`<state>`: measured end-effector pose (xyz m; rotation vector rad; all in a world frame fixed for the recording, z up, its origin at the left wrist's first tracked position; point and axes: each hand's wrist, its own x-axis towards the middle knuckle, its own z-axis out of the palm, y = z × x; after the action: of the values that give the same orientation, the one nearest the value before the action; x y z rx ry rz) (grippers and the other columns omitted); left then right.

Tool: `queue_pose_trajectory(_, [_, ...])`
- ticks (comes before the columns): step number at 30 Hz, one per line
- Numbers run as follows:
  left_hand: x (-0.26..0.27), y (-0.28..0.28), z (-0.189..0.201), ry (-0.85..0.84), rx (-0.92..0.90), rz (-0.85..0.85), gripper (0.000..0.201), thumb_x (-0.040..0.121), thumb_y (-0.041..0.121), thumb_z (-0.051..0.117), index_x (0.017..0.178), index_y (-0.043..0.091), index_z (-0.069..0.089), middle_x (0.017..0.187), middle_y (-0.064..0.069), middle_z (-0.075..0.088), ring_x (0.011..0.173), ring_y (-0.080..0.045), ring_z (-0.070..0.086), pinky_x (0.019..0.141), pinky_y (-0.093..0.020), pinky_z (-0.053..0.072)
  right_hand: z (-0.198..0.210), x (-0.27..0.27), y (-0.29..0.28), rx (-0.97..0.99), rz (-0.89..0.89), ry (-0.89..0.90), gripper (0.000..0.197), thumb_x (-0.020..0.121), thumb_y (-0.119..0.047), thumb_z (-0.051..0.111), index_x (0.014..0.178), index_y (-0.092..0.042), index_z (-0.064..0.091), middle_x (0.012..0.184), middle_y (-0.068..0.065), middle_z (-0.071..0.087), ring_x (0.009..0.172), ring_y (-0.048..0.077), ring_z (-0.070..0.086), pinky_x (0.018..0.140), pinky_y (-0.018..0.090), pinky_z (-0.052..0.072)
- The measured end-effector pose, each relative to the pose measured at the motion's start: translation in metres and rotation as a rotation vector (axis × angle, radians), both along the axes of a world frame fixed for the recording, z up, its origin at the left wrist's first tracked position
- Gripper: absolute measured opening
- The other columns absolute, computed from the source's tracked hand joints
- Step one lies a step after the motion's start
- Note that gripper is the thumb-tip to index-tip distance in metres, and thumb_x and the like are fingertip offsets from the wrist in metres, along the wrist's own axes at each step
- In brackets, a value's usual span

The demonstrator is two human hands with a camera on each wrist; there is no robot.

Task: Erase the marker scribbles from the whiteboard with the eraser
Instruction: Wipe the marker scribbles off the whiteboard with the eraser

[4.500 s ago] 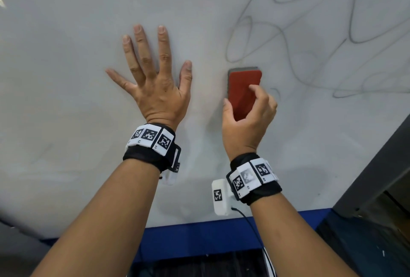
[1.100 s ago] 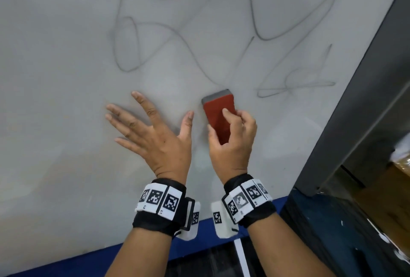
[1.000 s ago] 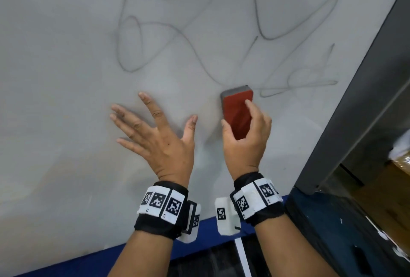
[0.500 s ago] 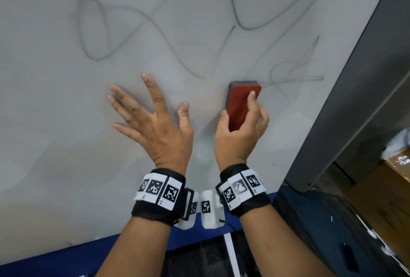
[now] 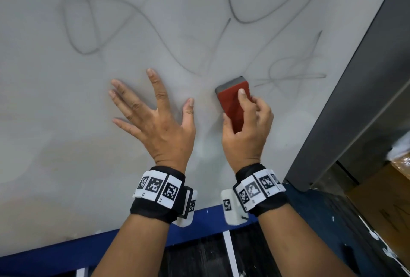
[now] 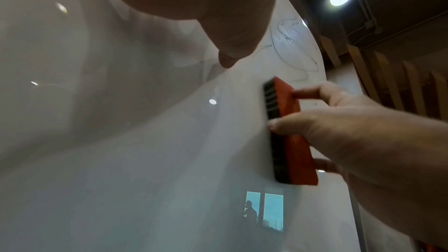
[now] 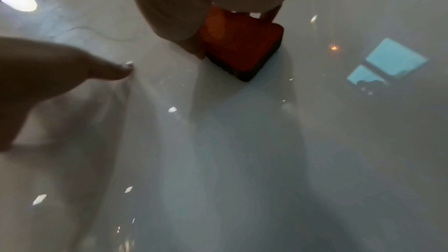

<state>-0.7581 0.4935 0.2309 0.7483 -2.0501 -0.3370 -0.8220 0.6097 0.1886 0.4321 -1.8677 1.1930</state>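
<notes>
A red eraser (image 5: 233,103) with a dark felt face lies flat against the whiteboard (image 5: 66,121). My right hand (image 5: 246,130) grips it, thumb on its left edge and forefinger on its red back. Grey marker scribbles (image 5: 155,26) loop across the board above both hands, with a small tangle (image 5: 295,72) just right of the eraser. My left hand (image 5: 153,117) rests open on the board, fingers spread, left of the eraser. The left wrist view shows the eraser (image 6: 288,137) edge-on with its felt on the board. From the right wrist the eraser (image 7: 242,49) sits beneath my palm.
A dark grey frame post (image 5: 355,90) runs along the board's right edge, close to my right hand. A blue rail (image 5: 66,252) borders the bottom of the board. Cardboard (image 5: 388,205) lies on the floor at the lower right.
The eraser has moved back and forth over the board's lower part and now tilts top-left. The view has shifted right along the board. My left hand stays spread on the board.
</notes>
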Motion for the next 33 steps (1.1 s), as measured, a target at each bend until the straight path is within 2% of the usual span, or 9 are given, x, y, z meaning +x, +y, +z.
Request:
queue_pose_trajectory(4, [-0.004,0.005,-0.002,-0.005,-0.018,-0.010,0.088,0.089,0.064,0.054,0.157,0.027,0.012,0.158,-0.033,0.001,0.148,-0.047,-0.001,0.107,-0.077,0.013,0.003,-0.016,0.009,-0.225,-0.074,-0.083,0.071,0.076,-0.010,0.074,0.138,-0.025,0.043,0.123,0.019,0.051,0.112,0.033,0.050,0.104,0.019,0.033])
queue_pose_trajectory(10, [-0.012,0.017,-0.004,-0.015,-0.040,-0.017,0.086,0.091,0.062,0.053,0.156,0.027,0.010,0.157,-0.035,0.002,0.147,-0.049,0.000,0.108,-0.076,0.012,-0.003,-0.009,0.017,0.019,0.014,-0.012,0.066,0.077,-0.013,0.074,0.136,-0.026,0.047,0.124,0.017,0.051,0.112,0.029,0.048,0.095,0.047,0.047])
queue_pose_trajectory(14, [-0.014,0.021,-0.005,-0.021,-0.043,-0.015,0.084,0.092,0.059,0.054,0.156,0.026,0.011,0.157,-0.035,0.002,0.147,-0.049,0.001,0.109,-0.075,0.012,0.000,-0.033,0.038,-0.257,-0.089,-0.091,0.071,0.076,-0.009,0.075,0.138,-0.024,0.044,0.125,0.018,0.050,0.115,0.021,0.045,0.102,0.041,0.044])
queue_pose_trajectory(17, [-0.018,0.028,-0.005,-0.025,-0.049,-0.019,0.083,0.093,0.057,0.053,0.156,0.025,0.010,0.157,-0.036,0.003,0.147,-0.049,0.001,0.109,-0.075,0.013,0.000,-0.021,0.021,-0.220,-0.041,-0.075,0.071,0.077,-0.009,0.076,0.138,-0.023,0.044,0.124,0.019,0.049,0.114,0.020,0.044,0.104,0.030,0.039])
queue_pose_trajectory(20, [-0.022,0.033,-0.006,-0.022,-0.061,-0.025,0.082,0.094,0.057,0.052,0.156,0.025,0.011,0.157,-0.036,0.003,0.147,-0.050,0.001,0.108,-0.075,0.013,-0.008,-0.016,0.025,0.008,0.030,-0.006,0.065,0.078,-0.014,0.075,0.136,-0.025,0.047,0.124,0.018,0.050,0.111,0.030,0.048,0.096,0.046,0.046])
queue_pose_trajectory(22, [-0.023,0.033,-0.008,-0.019,-0.066,-0.027,0.081,0.094,0.058,0.051,0.156,0.025,0.011,0.157,-0.036,0.003,0.147,-0.050,0.001,0.109,-0.075,0.012,-0.011,-0.032,0.042,-0.031,-0.036,-0.016,0.065,0.079,-0.013,0.074,0.136,-0.026,0.047,0.126,0.017,0.048,0.114,0.029,0.047,0.094,0.054,0.046])
queue_pose_trajectory(25, [-0.024,0.035,-0.009,-0.020,-0.074,-0.024,0.079,0.095,0.056,0.051,0.156,0.025,0.012,0.157,-0.036,0.004,0.147,-0.049,0.002,0.109,-0.074,0.012,-0.009,-0.043,0.050,-0.330,-0.081,-0.142,0.068,0.080,-0.013,0.072,0.141,-0.023,0.043,0.129,0.016,0.045,0.119,0.020,0.041,0.099,0.054,0.045])
queue_pose_trajectory(30, [-0.029,0.040,-0.011,-0.017,-0.080,-0.026,0.077,0.095,0.051,0.052,0.156,0.024,0.013,0.157,-0.036,0.004,0.147,-0.049,0.001,0.110,-0.074,0.010,-0.015,-0.030,0.045,-0.026,-0.010,-0.040,0.066,0.078,-0.013,0.075,0.136,-0.026,0.045,0.127,0.019,0.049,0.113,0.030,0.046,0.099,0.045,0.043])
queue_pose_trajectory(33, [-0.029,0.041,-0.011,-0.021,-0.090,-0.030,0.076,0.096,0.051,0.052,0.156,0.025,0.013,0.157,-0.035,0.004,0.147,-0.049,0.002,0.111,-0.073,0.010,-0.022,-0.050,0.069,-0.189,-0.089,-0.119,0.066,0.079,-0.011,0.073,0.139,-0.021,0.047,0.130,0.016,0.047,0.118,0.025,0.044,0.103,0.048,0.043])
